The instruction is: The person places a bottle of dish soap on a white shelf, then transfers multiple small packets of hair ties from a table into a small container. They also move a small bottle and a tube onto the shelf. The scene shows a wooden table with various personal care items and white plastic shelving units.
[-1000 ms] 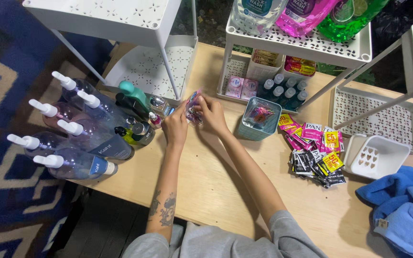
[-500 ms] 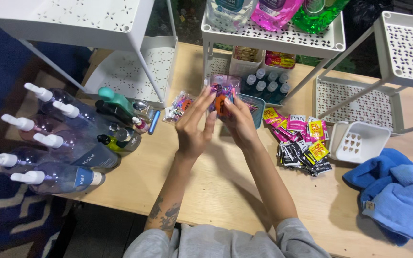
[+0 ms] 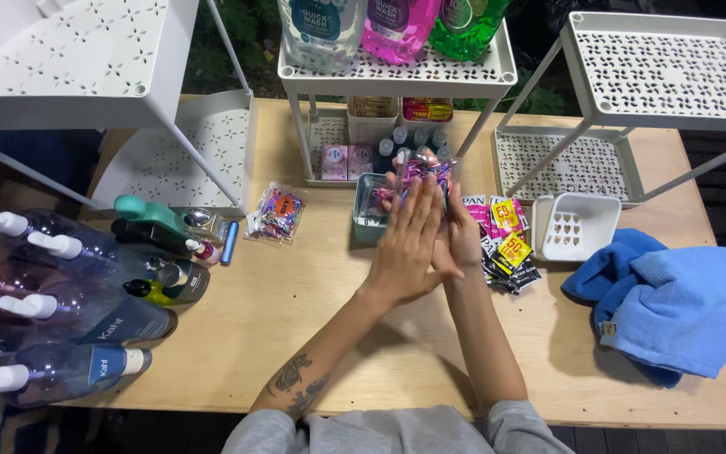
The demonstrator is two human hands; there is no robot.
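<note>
My left hand and my right hand are pressed together around a clear packet of small pink and purple items. They hold it upright just above a teal tin. The left palm lies flat over the packet's front and hides most of the right hand. A second clear packet of colourful small items lies flat on the wooden table, well left of the hands.
Pump bottles and smaller bottles crowd the left edge. A pile of sachets, a white basket and a blue towel lie to the right. White perforated racks stand along the back, one bearing big liquid bottles.
Both hands have lifted one packet and carried it right, from beside the bottles to above the teal tin. The other packet stays on the table. The view has shifted.
</note>
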